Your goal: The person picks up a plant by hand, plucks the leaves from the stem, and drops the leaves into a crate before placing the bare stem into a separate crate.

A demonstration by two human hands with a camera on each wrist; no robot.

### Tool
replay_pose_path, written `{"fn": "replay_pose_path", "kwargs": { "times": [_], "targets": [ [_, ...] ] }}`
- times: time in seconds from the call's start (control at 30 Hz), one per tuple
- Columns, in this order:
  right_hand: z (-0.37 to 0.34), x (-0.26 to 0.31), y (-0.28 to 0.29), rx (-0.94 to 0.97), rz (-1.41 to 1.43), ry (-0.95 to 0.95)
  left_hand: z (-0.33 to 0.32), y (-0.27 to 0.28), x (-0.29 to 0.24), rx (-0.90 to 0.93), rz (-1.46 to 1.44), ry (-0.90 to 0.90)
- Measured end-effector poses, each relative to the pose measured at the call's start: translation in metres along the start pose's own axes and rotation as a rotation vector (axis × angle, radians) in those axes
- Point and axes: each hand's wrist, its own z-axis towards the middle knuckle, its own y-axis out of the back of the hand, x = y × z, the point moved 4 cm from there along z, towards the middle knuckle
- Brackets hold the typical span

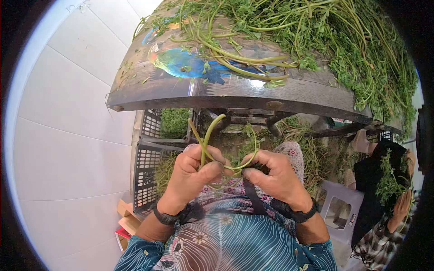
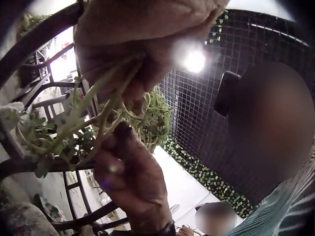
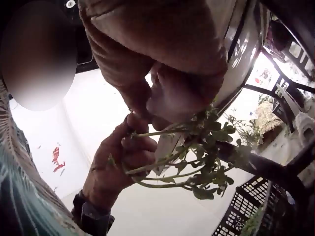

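Green, smooth, curving plant stems [image 1: 208, 134], thinner and leafy toward one end: pinching them above the lap between the curled fingers and thumb of the left hand [image 1: 186, 174], and gripping a thin bend between the thumb and fingers of the right hand [image 1: 280, 178], with both hands closed on the plant, close together. Risking, most likely, a sudden snap or split at that bend, from pulling unevenly or folding too sharply between two close grips. Possibly bruising or stripping small leaves, by rubbing them under a thumb. Perhaps dropping a piece onto the floral-patterned fabric [image 1: 296, 156] over the lap or among the tangled green-brown plant litter [image 1: 316, 158] on the floor, by loosening either pinch. Possibly missing the black lattice-sided plastic crate [image 1: 145, 169] in that case, from holding the stems to one side of it. Facing another hazard in the large tangled green heap [image 1: 375, 58], overhanging the dark wooden surface [image 1: 217, 103] and perhaps sliding off under its own weight after a tug
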Motion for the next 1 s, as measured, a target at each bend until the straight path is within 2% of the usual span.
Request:
{"fn": "replay_pose_path", "kwargs": {
  "times": [0.1, 0.2, 0.3, 0.4, 0.5, 0.53, 0.63, 0.67, 0.77, 0.8, 0.9, 1.0],
  "targets": [
    [0.001, 0.003, -0.003, -0.002, -0.077, 0.086, -0.002, -0.002, -0.002, -0.022, 0.137, 0.033],
    [0.000, -0.002, -0.001, -0.146, -0.067, -0.014, -0.001, -0.006, -0.003, 0.003, 0.130, 0.026],
    [0.002, -0.015, 0.003, -0.175, 0.059, -0.088, -0.001, -0.008, 0.002, -0.001, 0.159, 0.079],
    [0.002, -0.044, 0.008, -0.254, 0.085, -0.131, -0.002, -0.006, -0.002, -0.013, 0.206, 0.026],
    [-0.010, -0.029, 0.023, -0.297, 0.469, -0.250, 0.000, 0.001, -0.006, -0.095, 0.244, 0.002],
    [-0.011, -0.024, 0.026, -0.355, 0.456, -0.195, 0.001, 0.002, -0.004, -0.087, 0.196, 0.016],
    [-0.006, 0.010, 0.031, -0.164, -0.206, 0.224, 0.005, -0.003, -0.006, -0.013, 0.251, 0.013],
    [-0.003, 0.020, 0.026, -0.152, -0.354, 0.334, 0.005, -0.005, -0.006, 0.010, 0.257, 0.008],
    [0.003, 0.021, 0.009, -0.055, -0.445, 0.416, 0.004, -0.008, -0.006, 0.051, 0.288, 0.005],
    [0.004, 0.021, 0.009, -0.078, -0.471, 0.449, 0.004, -0.007, -0.007, 0.052, 0.302, 0.012],
    [0.002, 0.020, 0.019, -0.036, -0.615, 0.418, 0.003, 0.003, -0.007, 0.002, 0.233, 0.046],
    [-0.005, 0.017, 0.029, -0.031, -0.600, 0.345, 0.002, 0.010, -0.007, -0.047, 0.204, 0.040]
  ]
}}
